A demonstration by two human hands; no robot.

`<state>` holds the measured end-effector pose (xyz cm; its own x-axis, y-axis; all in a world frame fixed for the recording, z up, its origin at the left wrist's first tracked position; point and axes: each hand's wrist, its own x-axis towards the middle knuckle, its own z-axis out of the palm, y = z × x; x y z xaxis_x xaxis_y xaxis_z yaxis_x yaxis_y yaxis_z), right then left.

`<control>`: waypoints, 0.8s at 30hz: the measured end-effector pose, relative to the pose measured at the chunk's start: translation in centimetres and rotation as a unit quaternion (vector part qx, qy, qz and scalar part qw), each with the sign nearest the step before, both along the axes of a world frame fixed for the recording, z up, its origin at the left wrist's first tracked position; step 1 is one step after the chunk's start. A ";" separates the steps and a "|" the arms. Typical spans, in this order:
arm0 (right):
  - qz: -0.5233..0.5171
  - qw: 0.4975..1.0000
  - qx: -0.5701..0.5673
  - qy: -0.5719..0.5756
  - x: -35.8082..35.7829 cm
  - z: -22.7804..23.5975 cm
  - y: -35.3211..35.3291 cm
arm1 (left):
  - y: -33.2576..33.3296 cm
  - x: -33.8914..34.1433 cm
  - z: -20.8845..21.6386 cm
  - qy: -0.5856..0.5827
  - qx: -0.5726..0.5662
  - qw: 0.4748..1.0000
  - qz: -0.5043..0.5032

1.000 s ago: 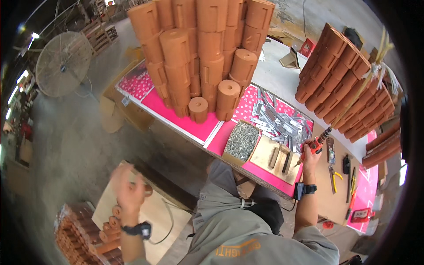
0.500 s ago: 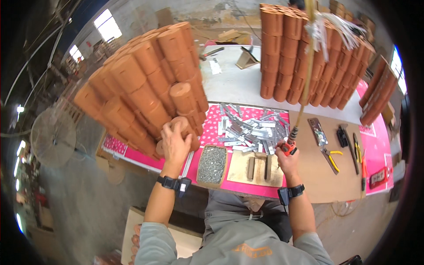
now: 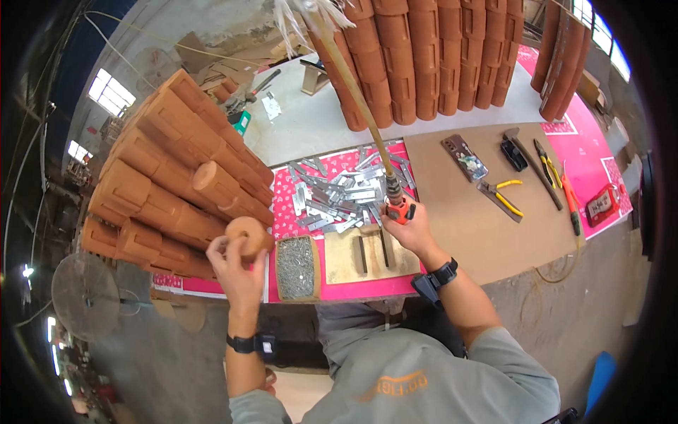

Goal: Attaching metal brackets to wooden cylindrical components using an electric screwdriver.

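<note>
My left hand (image 3: 236, 275) has its fingers wrapped around a short orange-brown cylinder (image 3: 248, 232) with a hole in its end face. It is just in front of the left stack of similar cylinders (image 3: 159, 177), beside a tray of small grey fasteners (image 3: 297, 271). My right hand (image 3: 415, 233) grips a red power screwdriver (image 3: 400, 211) joined to a tan hose (image 3: 364, 102) that comes down from above. Under the tool is a pale wooden block (image 3: 341, 260) with two dark upright bars. Loose flat metal strips (image 3: 339, 194) are heaped behind it.
A tall row of orange-brown cylinders (image 3: 424, 63) stands at the far side. On the brown board to the right are a phone (image 3: 465, 157), yellow-handled pliers (image 3: 505, 194), a hammer (image 3: 540, 169) and a red box (image 3: 602, 205). A green tool (image 3: 243, 123) lies at the back.
My left hand has drawn a cylinder out from the base of the left stack toward me, tilting its holed end up. My right hand keeps hold of the screwdriver. The view has turned rightward.
</note>
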<state>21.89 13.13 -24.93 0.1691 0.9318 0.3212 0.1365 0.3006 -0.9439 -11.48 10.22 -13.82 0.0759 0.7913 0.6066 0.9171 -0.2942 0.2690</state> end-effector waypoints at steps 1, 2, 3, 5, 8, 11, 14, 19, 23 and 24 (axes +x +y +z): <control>-0.001 1.000 -0.005 0.001 0.2 -0.1 0.0 | -0.8 1.4 0.1 0.017 0.002 0.999 -0.046; -0.001 1.000 -0.003 0.003 0.4 -0.3 0.0 | -1.3 2.8 -0.3 0.047 0.021 0.993 -0.103; 0.002 1.000 0.001 0.004 0.5 -0.3 0.1 | -2.1 4.3 -0.8 0.052 -0.017 0.988 -0.144; 0.006 1.000 0.006 0.009 0.1 0.5 0.0 | -2.1 6.2 -3.7 0.116 -0.004 0.963 -0.244; 0.011 1.000 0.008 0.016 0.1 0.6 -0.1 | -1.3 9.7 -7.0 0.158 -0.003 0.923 -0.350; 0.012 1.000 0.006 0.026 0.0 -0.1 -0.1 | -0.2 10.4 -10.4 0.214 0.025 0.872 -0.440; 0.015 0.998 0.008 0.067 0.3 -0.7 -0.1 | -0.4 11.2 -10.3 0.267 0.017 0.828 -0.492; 0.002 0.998 0.006 0.062 0.5 -1.3 -0.2 | -1.4 10.6 -10.8 0.221 -0.122 0.825 -0.506; 0.015 0.999 0.000 0.038 0.3 -1.4 0.1 | -1.6 12.5 -9.8 0.063 -0.161 0.917 -0.359; 0.019 0.999 -0.002 0.035 0.2 -1.2 0.0 | -1.2 13.1 -9.2 0.053 -0.167 0.942 -0.286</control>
